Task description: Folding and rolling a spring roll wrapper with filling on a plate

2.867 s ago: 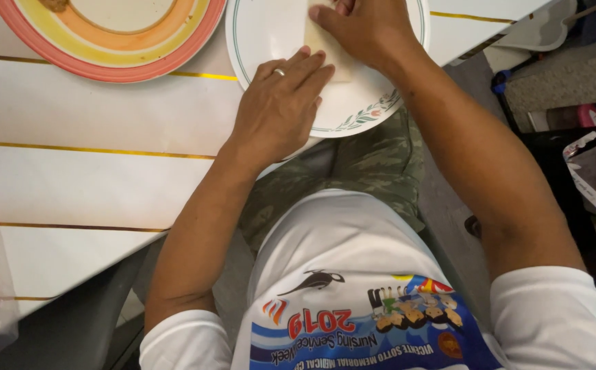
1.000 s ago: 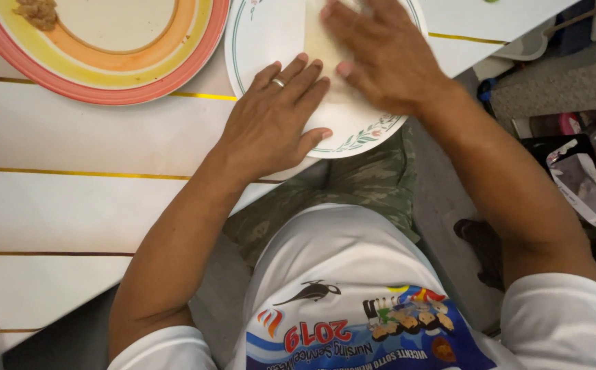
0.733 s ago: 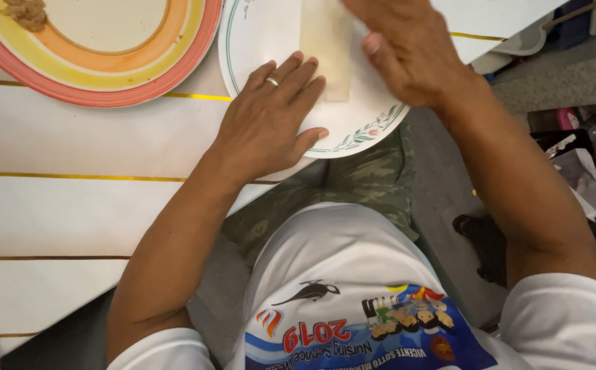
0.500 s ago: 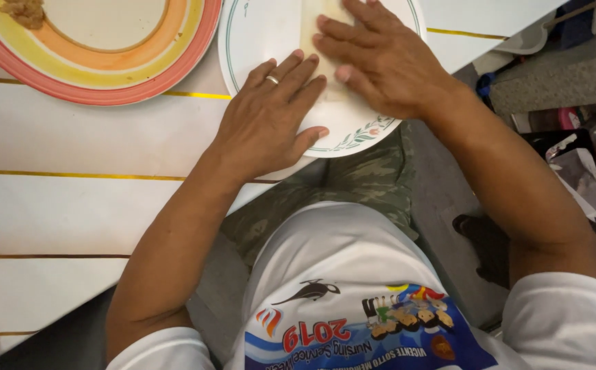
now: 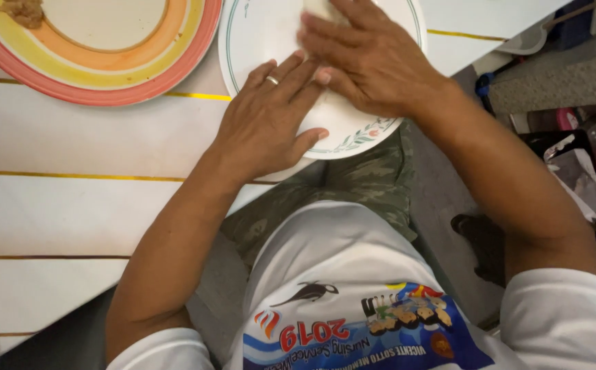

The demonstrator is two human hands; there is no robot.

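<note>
A pale, thin wrapper point(image 5: 318, 10) lies on the white plate point(image 5: 257, 34), mostly hidden. The right hand point(image 5: 370, 58) presses flat on it, fingers spread; the left hand point(image 5: 267, 123) rests flat beside it, holding nothing.

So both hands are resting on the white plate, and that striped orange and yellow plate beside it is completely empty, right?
Not quite. The left hand and right hand do rest on the white plate, but the striped orange and yellow plate is not empty: the head view shows a small heap of brownish food at its upper left edge.
</note>
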